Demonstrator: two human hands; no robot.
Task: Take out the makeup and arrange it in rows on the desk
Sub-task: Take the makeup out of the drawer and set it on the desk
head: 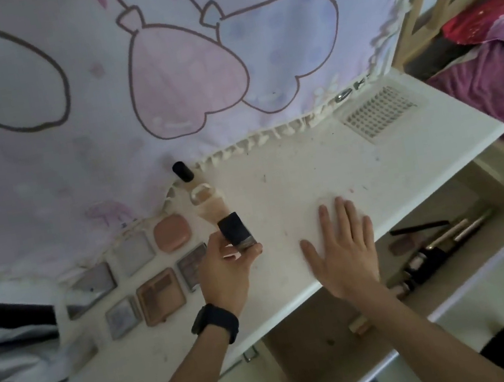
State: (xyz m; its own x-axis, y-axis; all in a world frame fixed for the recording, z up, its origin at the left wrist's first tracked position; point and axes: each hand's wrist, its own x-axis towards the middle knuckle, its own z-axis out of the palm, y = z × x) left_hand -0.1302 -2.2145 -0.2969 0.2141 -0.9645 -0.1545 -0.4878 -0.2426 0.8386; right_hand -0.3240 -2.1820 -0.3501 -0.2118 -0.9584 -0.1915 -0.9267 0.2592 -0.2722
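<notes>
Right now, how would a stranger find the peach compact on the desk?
On the white desk, look left along the curtain. The peach compact lies there, right of the grey square palette. Only it has a plain peach lid.

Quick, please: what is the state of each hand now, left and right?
Left hand: holds a black-capped bottle.
Right hand: open, flat on the desk.

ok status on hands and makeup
Left hand grips black-capped bottle above desk. Right hand flat on desk. Palettes in rows at left, more makeup in drawer. Nothing in the way.
</notes>
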